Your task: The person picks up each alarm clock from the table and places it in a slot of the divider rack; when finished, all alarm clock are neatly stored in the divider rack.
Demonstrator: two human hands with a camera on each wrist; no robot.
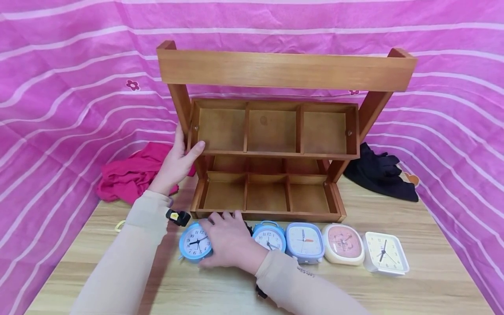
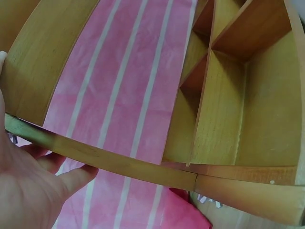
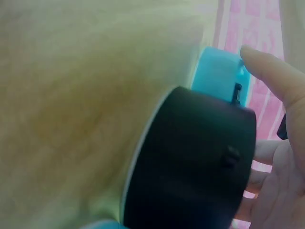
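Note:
My left hand (image 1: 177,159) holds the left side post of a two-tier wooden rack (image 1: 285,70). Its thumb lies over the upper tray's left end, and in the left wrist view its fingers (image 2: 74,179) reach around the post (image 2: 119,164). With fingers spread, my right hand (image 1: 232,243) lies over the left part of a row of clocks. It touches a round blue alarm clock (image 1: 195,242). In the right wrist view the thumb meets a blue clock (image 3: 217,71), beside a dark round-sided clock (image 3: 190,152); the head view mostly hides that dark clock under the hand.
Rightward in the row stand another blue alarm clock (image 1: 269,236), a lavender clock (image 1: 305,240), a pink-faced clock (image 1: 343,243) and a white square clock (image 1: 386,253). Red cloth (image 1: 131,173) lies left of the rack, black cloth (image 1: 376,173) right. Pink striped fabric (image 1: 445,109) surrounds the table.

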